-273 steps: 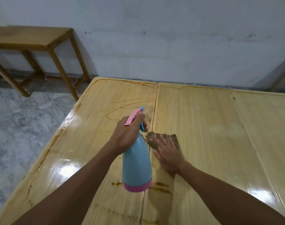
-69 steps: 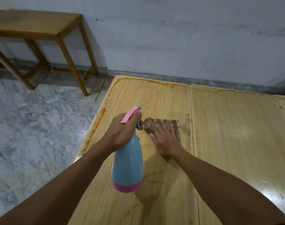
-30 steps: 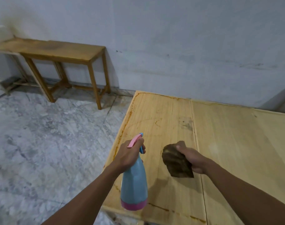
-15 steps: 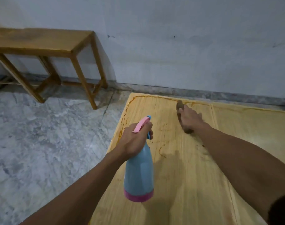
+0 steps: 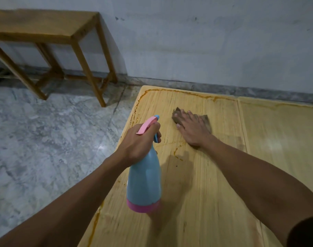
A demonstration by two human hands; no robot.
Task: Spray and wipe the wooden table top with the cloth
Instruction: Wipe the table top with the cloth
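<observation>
left hand point(image 5: 134, 145) curled round neck of blue spray bottle point(image 5: 144, 182), held above table top point(image 5: 214, 184) near left edge. right hand point(image 5: 193, 129) spread flat, pressing brown cloth point(image 5: 206, 120) at far-left corner.

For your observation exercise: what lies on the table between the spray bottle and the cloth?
In the head view, only bare wooden table top separates the spray bottle from the cloth, marked by thin orange-brown streaks; no other object sits there.
</observation>
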